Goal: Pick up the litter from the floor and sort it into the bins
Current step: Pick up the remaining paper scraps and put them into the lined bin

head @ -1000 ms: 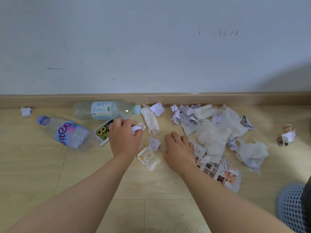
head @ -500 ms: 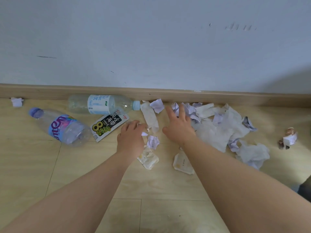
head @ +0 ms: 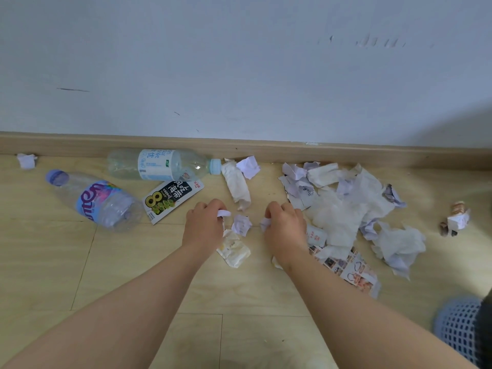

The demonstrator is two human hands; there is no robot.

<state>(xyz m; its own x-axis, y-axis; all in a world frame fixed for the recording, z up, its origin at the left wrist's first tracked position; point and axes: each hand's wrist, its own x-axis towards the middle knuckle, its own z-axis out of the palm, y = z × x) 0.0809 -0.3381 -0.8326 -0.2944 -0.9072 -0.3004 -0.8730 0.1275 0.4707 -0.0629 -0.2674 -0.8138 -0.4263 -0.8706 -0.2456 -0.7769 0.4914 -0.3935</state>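
- The person's left hand is curled up, with fingers and thumb pinching a white scrap that pokes out on the thumb side.
- The right hand is curled the same way, with a second scrap nipped at its fingertips, so neither hand is free.
- The bit that matters is a crumpled paper ball on the floor right between the two hands. It's just beside the left fingertips and only a touch further from the right ones, so left looks a hair nearer, but it's close to a tie.
- It's a roundish wad with no real long axis, so approach angle probably won't matter. Either hand could likely rake it in sideways with spare fingers.
- A cream wrapper lies just on the person's side of the ball, with its left edge hidden behind the left hand.
- The blue mesh basket peeks in at the lower right corner. That's on the right arm's side and well apart from both hands, so the guess is the paper goes right and back.
- Plenty of litter is on the floor: the tissue pile just right of the right hand, a rolled tissue beyond the gap, and a snack packet off left. The task looks early on.
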